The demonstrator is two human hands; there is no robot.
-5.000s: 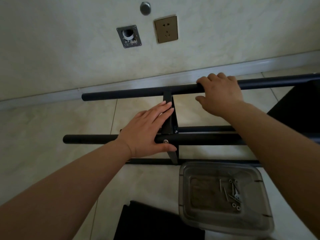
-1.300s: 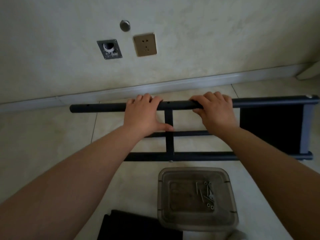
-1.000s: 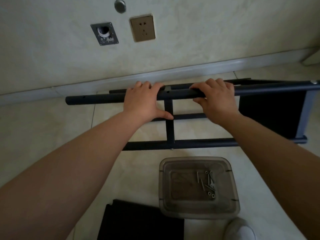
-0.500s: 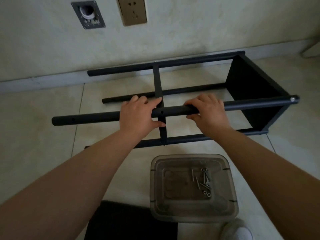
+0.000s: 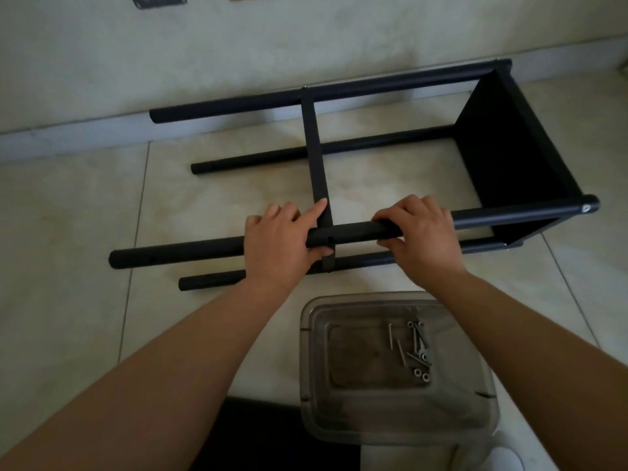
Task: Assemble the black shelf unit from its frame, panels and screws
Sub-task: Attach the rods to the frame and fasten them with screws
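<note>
Head view: the black shelf frame [image 5: 390, 229] lies on its side on the tiled floor [image 5: 74, 212], its four tubes running left to right, roughly parallel to the wall [image 5: 306, 39]. A fitted end panel [image 5: 509, 158] closes the right end; the left tube ends are open and free. A flat cross bar [image 5: 314, 147] spans from the far upper tube to the near upper tube.

Both hands grip the near upper tube [image 5: 353, 231]. The left hand [image 5: 282, 246] is wrapped around the tube just left of the cross-bar joint, its index finger extended along the bar. The right hand [image 5: 421, 236] is closed over the same tube just right of the joint. The joint sits between the two hands, the left hand being the nearer.

A clear plastic container [image 5: 397, 416] stands on the floor directly in front of the frame, below the right forearm. Loose screws [image 5: 414, 348] lie in its right half. A black panel [image 5: 282, 436] lies partly in view at the bottom edge.

Assessment: the next fastening probably concerns the hole at the joint. The right hand has the shorter reach to the screws; the left hand can steady the tube.
</note>
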